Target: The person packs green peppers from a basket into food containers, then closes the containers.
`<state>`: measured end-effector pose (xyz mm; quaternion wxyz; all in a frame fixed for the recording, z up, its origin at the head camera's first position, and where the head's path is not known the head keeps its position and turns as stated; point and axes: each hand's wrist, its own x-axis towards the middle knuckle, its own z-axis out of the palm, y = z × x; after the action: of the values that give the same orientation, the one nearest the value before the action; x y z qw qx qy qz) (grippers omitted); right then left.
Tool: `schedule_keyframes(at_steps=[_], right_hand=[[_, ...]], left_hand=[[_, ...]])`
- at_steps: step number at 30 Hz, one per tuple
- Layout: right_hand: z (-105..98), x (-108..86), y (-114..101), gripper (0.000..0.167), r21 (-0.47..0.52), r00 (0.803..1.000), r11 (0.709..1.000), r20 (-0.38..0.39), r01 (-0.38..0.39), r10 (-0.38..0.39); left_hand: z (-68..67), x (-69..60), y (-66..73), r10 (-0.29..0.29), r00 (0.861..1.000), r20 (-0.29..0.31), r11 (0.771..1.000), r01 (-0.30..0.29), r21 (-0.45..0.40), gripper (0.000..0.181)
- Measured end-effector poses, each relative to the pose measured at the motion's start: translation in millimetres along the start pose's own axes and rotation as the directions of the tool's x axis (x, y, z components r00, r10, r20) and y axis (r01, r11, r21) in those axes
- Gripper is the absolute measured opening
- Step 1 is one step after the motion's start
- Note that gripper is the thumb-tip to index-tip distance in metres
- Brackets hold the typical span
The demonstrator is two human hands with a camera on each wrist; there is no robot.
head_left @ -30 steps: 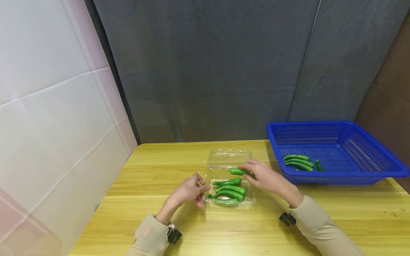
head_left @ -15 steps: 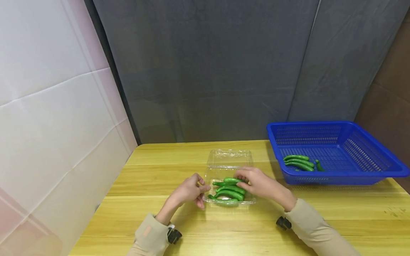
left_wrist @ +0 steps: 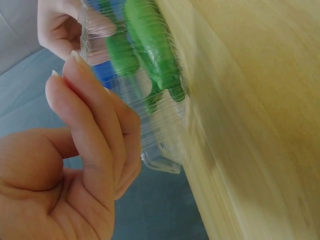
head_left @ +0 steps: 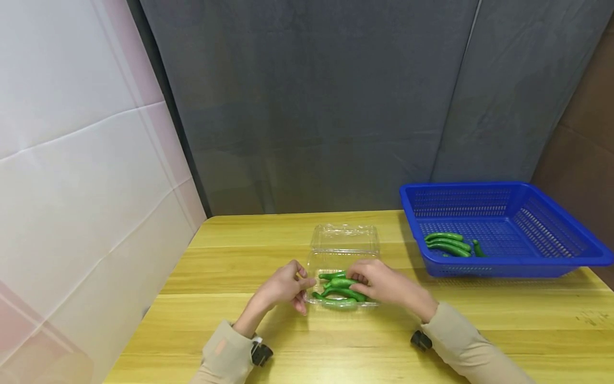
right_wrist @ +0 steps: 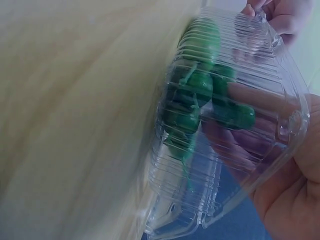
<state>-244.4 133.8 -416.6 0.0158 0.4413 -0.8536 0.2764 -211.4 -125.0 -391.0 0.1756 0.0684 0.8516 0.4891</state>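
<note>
Clamping pepper in right grip inside box; pinching left rim in left grip. Basket at far-right corner of desk.

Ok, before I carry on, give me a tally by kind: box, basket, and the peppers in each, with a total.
Clear plastic box: 1
Blue basket: 1
Green peppers in or just over the box: at least 4, partly covered by the right hand
Green peppers in the basket: at least 4, partly hidden by its wall
Total: at least 10
</note>
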Motion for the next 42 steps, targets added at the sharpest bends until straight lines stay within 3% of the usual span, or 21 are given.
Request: schedule_keyframes(at_steps=[25,33,42], right_hand=[[-4,-2.7,-2,0.02,-0.008,0.997,0.998,0.046,-0.061,0.061],[-24,-5.7,0,0.022,-0.048,0.998,0.998,-0.049,-0.03,0.028],[-53,-11.8,8,0.021,-0.097,0.987,0.99,-0.135,-0.104,0.09]], left_hand=[[0.2,0.0,-2.2,0.002,1.0,0.015,1.0,-0.002,-0.011,0.022],[-0.7,-0.2,-1.3,0.011,1.0,0.017,1.0,-0.011,-0.01,0.021],[0.0,-0.1,0.2,0.012,1.0,0.008,1.0,-0.012,-0.003,0.021]])
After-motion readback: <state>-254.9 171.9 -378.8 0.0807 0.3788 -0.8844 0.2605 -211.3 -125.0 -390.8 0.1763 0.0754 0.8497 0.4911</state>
